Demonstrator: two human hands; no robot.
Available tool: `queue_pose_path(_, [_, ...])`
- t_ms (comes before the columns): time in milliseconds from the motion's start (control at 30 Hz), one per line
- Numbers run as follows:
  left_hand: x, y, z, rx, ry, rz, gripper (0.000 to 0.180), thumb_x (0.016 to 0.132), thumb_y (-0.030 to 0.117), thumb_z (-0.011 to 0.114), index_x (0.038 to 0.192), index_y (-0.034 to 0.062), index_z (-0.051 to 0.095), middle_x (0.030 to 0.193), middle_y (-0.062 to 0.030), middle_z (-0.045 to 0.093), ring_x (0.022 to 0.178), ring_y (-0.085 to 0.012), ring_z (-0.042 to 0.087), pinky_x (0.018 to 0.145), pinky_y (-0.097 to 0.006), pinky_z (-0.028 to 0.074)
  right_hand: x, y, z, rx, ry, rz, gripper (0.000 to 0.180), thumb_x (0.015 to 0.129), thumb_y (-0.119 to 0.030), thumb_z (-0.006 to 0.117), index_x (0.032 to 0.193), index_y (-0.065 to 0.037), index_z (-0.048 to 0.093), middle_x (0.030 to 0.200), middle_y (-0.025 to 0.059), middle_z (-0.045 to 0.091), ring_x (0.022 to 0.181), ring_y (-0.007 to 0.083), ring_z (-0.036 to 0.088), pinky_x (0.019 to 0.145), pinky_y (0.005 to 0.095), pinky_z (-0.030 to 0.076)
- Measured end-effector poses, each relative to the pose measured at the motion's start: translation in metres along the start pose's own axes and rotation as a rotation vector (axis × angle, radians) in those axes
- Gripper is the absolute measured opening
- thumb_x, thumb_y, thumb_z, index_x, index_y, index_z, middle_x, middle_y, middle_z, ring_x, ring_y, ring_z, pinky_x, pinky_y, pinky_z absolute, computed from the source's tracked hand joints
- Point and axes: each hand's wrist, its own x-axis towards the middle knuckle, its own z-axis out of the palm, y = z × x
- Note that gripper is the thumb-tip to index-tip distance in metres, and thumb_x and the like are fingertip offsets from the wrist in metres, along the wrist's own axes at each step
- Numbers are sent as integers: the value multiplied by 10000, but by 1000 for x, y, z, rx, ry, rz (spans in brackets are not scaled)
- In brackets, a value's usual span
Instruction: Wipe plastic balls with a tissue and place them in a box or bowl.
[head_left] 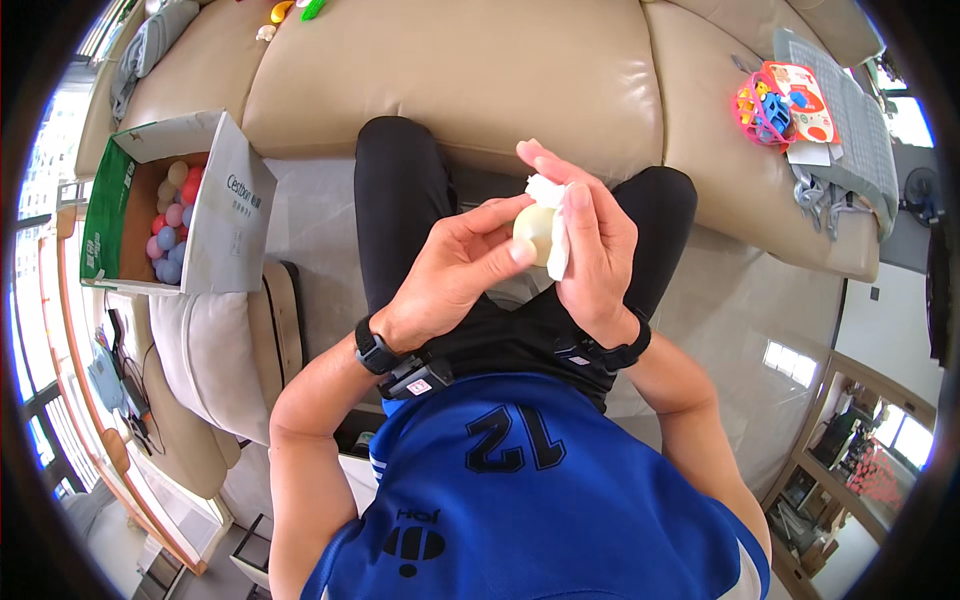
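Note:
Above my lap, my left hand (465, 255) grips a pale cream plastic ball (535, 230) between thumb and fingers. My right hand (595, 235) presses a crumpled white tissue (559, 250) against the ball's right side; part of the tissue sticks up over the top. The palm side of the right hand and some of its fingers are hidden behind the tissue and ball. Both hands meet around the ball, in front of the beige sofa.
At the left stands an open green and white cardboard box (235, 215) with several coloured balls (172, 215) inside. A pink basket of small toys (762, 108) sits on the sofa (450, 80) at the right, beside a red and white package (808, 100). A cushion (205, 345) lies below the box.

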Motion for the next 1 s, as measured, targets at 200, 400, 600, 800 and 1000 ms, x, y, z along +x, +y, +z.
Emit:
queue_pose_path(200, [0, 3, 6, 39, -63, 94, 405, 1006, 102, 673, 1376, -30, 572, 1267, -67, 644, 1155, -153, 629, 1013, -323, 511, 4, -8, -2, 102, -159, -43, 387, 1126, -201, 406, 1302, 73, 614, 1325, 231, 659, 1373, 300, 528, 1137, 400, 411])
queue_pose_path(400, [4, -8, -3, 218, -39, 78, 398, 1033, 125, 636, 1394, -20, 554, 1250, -82, 660, 1130, -145, 641, 992, -319, 524, 3, -2, -10, -230, -127, -231, 347, 1101, -185, 461, 1252, 69, 642, 1306, 196, 677, 1404, 343, 497, 1131, 415, 408])
queue_pose_path(600, [3, -5, 3, 154, -28, 60, 437, 1026, 143, 653, 1423, -14, 561, 1259, -84, 679, 1149, -154, 644, 1010, -311, 513, 5, -1, -13, -239, -180, -376, 335, 1089, -165, 476, 1235, 91, 636, 1308, 260, 655, 1328, 364, 566, 1101, 427, 443])
queue_pose_path(800, [0, -2, 7, 221, -81, 86, 465, 1011, 138, 675, 1426, -32, 553, 1279, -88, 676, 1185, -165, 628, 1029, -342, 518, -1, -14, -5, 291, -34, 57, 425, 1124, -251, 394, 1288, 70, 620, 1343, 258, 633, 1228, 285, 628, 1055, 373, 482])
queue_pose_path(1000, [-3, 3, 18, 194, -29, 82, 477, 1008, 132, 679, 1432, -41, 544, 1243, -96, 692, 1167, -174, 640, 1014, -337, 531, -5, -7, -11, -67, -24, -160, 359, 1109, -179, 441, 1274, 81, 626, 1345, 240, 639, 1294, 297, 590, 1109, 392, 442])
